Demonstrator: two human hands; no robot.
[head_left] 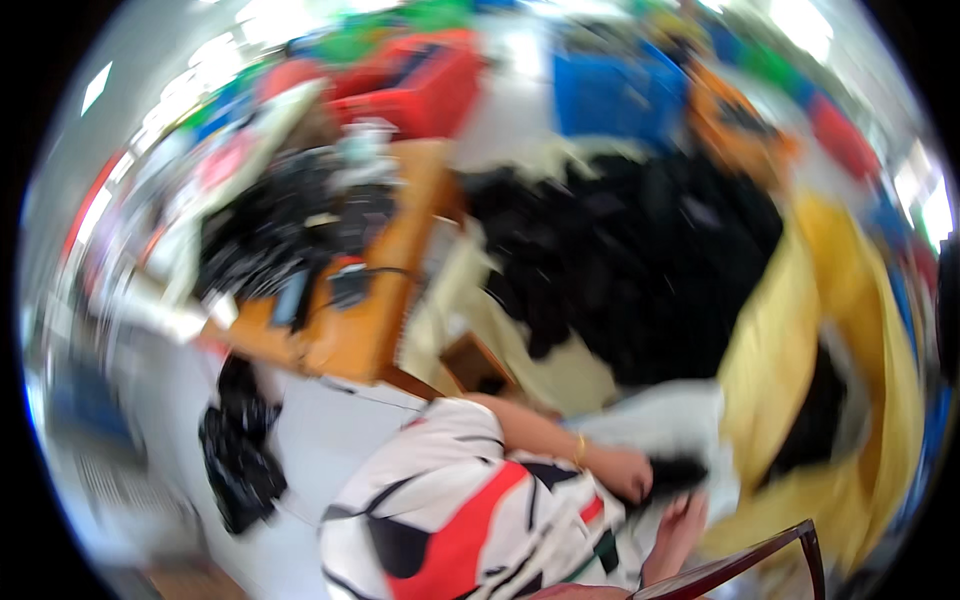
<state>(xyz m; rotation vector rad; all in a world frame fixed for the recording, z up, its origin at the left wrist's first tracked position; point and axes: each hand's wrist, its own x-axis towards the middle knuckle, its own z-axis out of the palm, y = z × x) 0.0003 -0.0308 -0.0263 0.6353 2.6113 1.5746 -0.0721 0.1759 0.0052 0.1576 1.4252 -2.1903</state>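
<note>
The view is smeared by motion. My left hand [620, 472], with a gold bracelet at its wrist, has its fingers closed at the edge of a small black cloth piece [682, 474]. Just below it, my right hand [680, 522] is held with curled fingers; whether anything is in them is hidden. Both hands are in front of my patterned white, red and black clothing [450, 515]. Beyond them, a large heap of black cloth pieces [640, 250] lies in a spread cream sack [460, 300].
On my left stands a wooden table [350, 335] piled with black items [265, 225]. A black plastic bag [243, 450] is by it on the floor. A yellow sack [770, 350] stands at the right. Red [420, 95] and blue crates [615, 95] are at the back.
</note>
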